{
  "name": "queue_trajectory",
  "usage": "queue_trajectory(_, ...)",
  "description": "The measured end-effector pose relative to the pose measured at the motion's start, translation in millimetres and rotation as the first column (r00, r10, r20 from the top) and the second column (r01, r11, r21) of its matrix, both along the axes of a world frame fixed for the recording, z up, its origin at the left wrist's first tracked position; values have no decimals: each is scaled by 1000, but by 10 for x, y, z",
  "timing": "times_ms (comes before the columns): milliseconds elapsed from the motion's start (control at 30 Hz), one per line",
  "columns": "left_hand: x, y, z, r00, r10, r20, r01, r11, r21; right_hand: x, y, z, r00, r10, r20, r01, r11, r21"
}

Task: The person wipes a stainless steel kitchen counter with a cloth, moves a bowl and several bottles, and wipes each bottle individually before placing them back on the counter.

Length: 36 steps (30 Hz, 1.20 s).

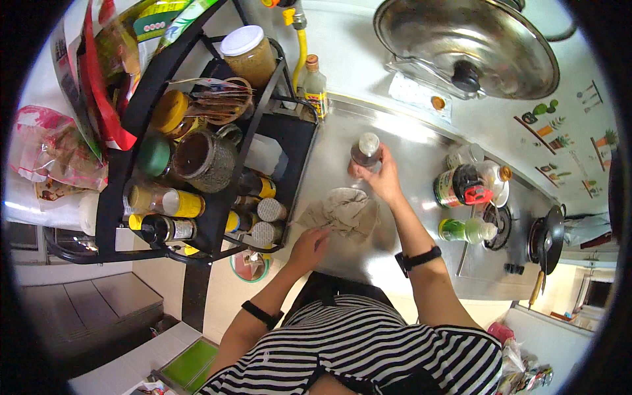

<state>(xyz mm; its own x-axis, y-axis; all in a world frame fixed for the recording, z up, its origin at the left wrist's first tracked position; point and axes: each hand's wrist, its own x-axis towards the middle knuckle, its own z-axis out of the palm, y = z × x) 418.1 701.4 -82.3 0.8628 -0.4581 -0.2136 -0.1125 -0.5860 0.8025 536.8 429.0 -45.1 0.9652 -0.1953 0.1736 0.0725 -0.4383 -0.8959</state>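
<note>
My right hand [382, 177] is closed around a small jar [366, 153] with a pale lid and dark contents, on or just over the stainless steel counter [340, 143]. Nearer to me a crumpled beige cloth [345, 210] lies on the steel. My left hand [311, 247] is at the cloth's near left edge, its fingers pointing towards it; whether they grip the cloth is not clear.
A black two-tier rack [256, 123] with jars and bottles stands at left. A glass bottle [315, 89] is by the wall. To the right are a dark sauce bottle [459, 185], a green bottle [466, 231], a gas burner [497, 226] and a wok [548, 237]. A large metal lid [513, 49] hangs behind.
</note>
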Motion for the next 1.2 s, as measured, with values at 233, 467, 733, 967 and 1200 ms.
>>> queue_trajectory(233, 475, -679, 466, 949, 134, 287, -34, 944, -328, -766, 86, -93, 995, 72, -67, -73, 997, -15)
queue_trajectory(467, 839, -1111, 615, 973, 139, 184, -72, 941, -330, -1403, 446, -414, 906, -1, -423, -111, 964, -241)
queue_trajectory(733, 982, -1191, 573, 975, 191, 109, -155, 948, -277, -1484, 647, -891, 961, 48, -272, -231, 678, -698)
queue_trajectory(967, 700, -930, 633, 995, 99, 30, -87, 956, -281, -2105, -295, -442, 940, -111, -323, 103, 994, -42)
queue_trajectory(1200, 365, -996, 619, 994, -10, 113, 37, 971, -237, -1760, -241, 520, 971, -88, 221, 55, 987, 152)
